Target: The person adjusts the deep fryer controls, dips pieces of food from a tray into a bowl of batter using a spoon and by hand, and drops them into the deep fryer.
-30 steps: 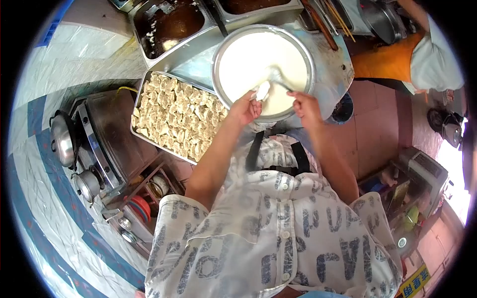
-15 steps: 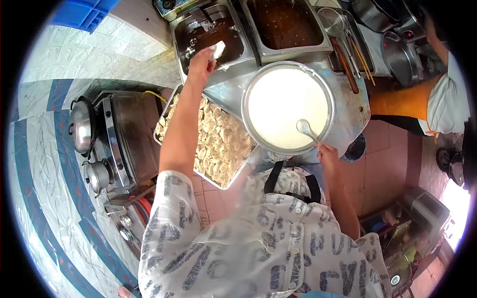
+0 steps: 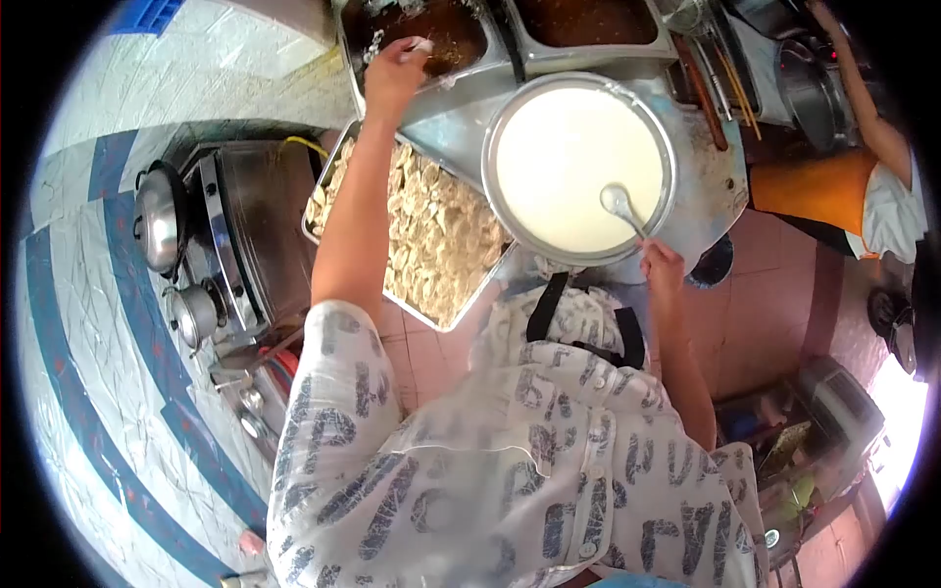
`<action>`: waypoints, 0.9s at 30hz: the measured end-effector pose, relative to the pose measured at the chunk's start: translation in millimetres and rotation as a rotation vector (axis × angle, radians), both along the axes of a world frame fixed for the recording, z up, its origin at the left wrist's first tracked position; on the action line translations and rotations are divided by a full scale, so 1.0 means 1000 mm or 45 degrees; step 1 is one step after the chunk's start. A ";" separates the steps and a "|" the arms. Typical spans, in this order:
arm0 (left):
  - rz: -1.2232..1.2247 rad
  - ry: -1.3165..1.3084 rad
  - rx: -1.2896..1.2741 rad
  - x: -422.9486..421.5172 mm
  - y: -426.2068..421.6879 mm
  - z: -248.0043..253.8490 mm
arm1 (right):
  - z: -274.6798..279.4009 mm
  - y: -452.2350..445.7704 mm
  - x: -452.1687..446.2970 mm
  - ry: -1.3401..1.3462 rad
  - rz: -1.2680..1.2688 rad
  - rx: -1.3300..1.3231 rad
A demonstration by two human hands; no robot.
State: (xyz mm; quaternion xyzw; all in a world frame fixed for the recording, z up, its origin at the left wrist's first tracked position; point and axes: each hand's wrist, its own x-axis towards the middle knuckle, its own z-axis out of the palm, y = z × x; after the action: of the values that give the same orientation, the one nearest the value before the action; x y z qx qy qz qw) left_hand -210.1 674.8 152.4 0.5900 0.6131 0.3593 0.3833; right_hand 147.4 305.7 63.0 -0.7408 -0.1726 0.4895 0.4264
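Observation:
My left hand (image 3: 395, 76) reaches over the left fryer tank (image 3: 498, 59), which holds dark oil with pale bits floating in it. Its fingers are closed on a small white batter-coated piece (image 3: 421, 45), partly hidden by the fingertips. In my right hand (image 3: 662, 263) is the handle of a metal spoon (image 3: 618, 201), its bowl resting in the pale batter (image 3: 569, 157). The batter fills a round metal bowl (image 3: 490, 201). Under my left forearm lies a rectangular tray (image 3: 424, 324) of pale, dumpling-like pieces (image 3: 431, 230), partly covered by the arm.
A second oil tank (image 3: 583, 22) stands beyond the bowl. Chopsticks (image 3: 737, 90) and a wooden-handled tool (image 3: 704, 103) lie to its right. Another person in an orange apron (image 3: 814, 194) stands at the right. Pots (image 3: 193, 316) and a steel appliance (image 3: 265, 230) are at the left.
The camera view has shifted, so the bowl and tanks sit higher in it. The white piece now shows less in my left fingers. The other person's arm has moved up.

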 end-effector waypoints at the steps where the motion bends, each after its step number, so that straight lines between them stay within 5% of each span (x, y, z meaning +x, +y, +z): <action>1: 0.046 0.025 0.062 -0.012 -0.016 0.007 | 0.007 0.005 -0.001 -0.008 0.012 -0.008; 5: 0.238 0.006 -0.006 -0.062 -0.106 -0.014 | 0.032 0.018 -0.009 0.041 0.133 -0.129; 7: 0.288 0.042 -0.116 -0.094 -0.152 -0.076 | 0.033 0.020 -0.010 -0.003 0.208 -0.131; 13: 0.205 0.348 -0.373 -0.067 -0.267 -0.118 | 0.018 0.020 -0.011 -0.109 0.327 -0.112; 15: 0.102 0.601 -0.242 -0.063 -0.281 -0.141 | 0.016 0.018 -0.011 -0.106 0.344 -0.107; 16: 0.147 0.568 -0.457 -0.046 -0.281 -0.112 | 0.019 0.017 -0.013 -0.102 0.347 -0.110; 20: 0.079 0.635 -0.245 -0.032 -0.273 -0.132 | 0.016 0.011 -0.016 -0.084 0.316 -0.128; 27: -0.031 0.752 -0.489 -0.007 -0.245 -0.128 | 0.010 -0.002 -0.017 -0.090 0.279 -0.069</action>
State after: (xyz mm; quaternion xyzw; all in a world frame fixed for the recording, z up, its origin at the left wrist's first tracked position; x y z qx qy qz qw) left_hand -216.9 430.1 24.0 0.5931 0.7467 0.0467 0.2976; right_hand 130.1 303.6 72.8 -0.7457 -0.2541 0.5111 0.3437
